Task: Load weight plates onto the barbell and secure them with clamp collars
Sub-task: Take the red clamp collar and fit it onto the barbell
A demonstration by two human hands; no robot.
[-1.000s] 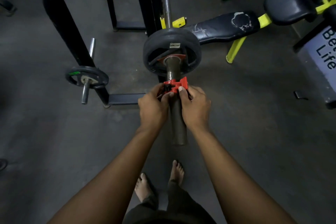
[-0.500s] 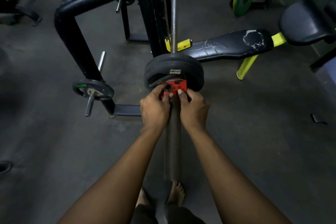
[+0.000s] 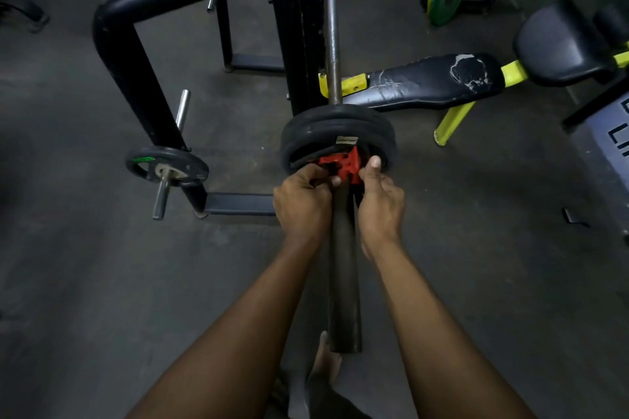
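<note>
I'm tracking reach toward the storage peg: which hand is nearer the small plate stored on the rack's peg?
Left. The left hand grips the red collar on the side facing the small plate; the right hand is across the sleeve, farther away.

sign panel [image 3: 609, 133]: white letters cut off at frame edge, "LI" partly readable
plate label [image 3: 347, 140]: print too small (unreadable)

1. The weight plates [image 3: 337, 133] sit on the barbell sleeve [image 3: 342, 269], which runs toward the camera.
2. The clamp collar [image 3: 342, 168] is on the sleeve, against the plates' near face.
3. The left hand [image 3: 301, 206] is left of the sleeve, the right hand [image 3: 381, 204] right of it, both at the collar.
4. A rack [image 3: 136, 78] stands left; a bench [image 3: 429, 82] lies behind right.
</note>
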